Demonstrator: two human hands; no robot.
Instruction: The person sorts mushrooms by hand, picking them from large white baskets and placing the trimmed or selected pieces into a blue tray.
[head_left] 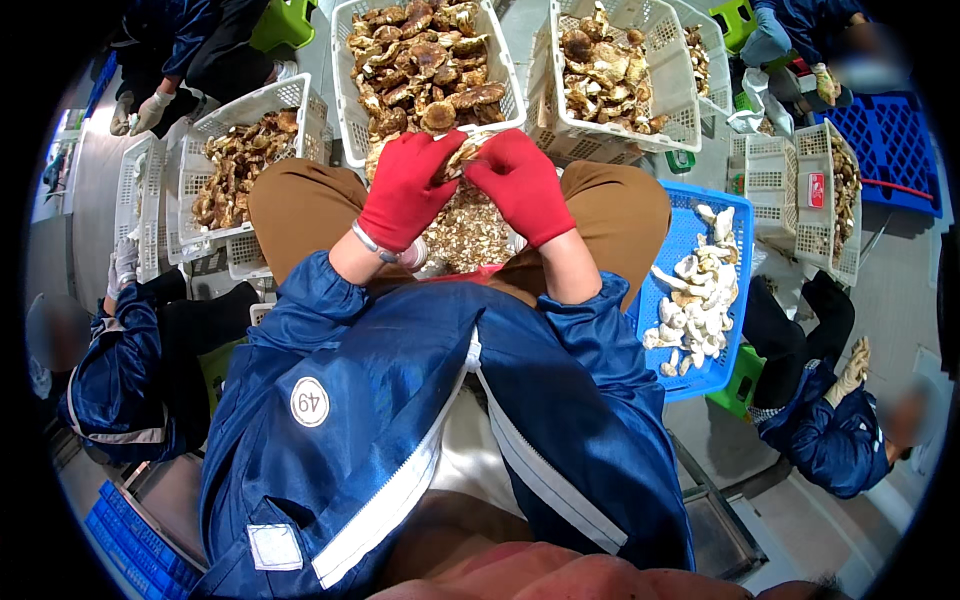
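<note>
My left hand (408,190) and my right hand (524,188), both in red gloves, are close together above my lap. Pinched between their fingers is a pale brownish mushroom (461,156), partly hidden by the gloves. Just beyond them stands a white plastic basket (511,82) heaped with brown-capped mushrooms (425,60). Below my hands, between my knees, lies a mass of small trimmings and crumbs (466,232). Beside my right knee, a blue tray (662,215) holds several whitish mushrooms (700,300). Whether either hand also holds a tool cannot be seen.
More white baskets of mushrooms stand at far right (690,110), at left (312,125) and farther right (812,200). A blue crate (880,130) lies beyond. Co-workers sit at both sides, including a person at left (120,370) and one at right (825,430).
</note>
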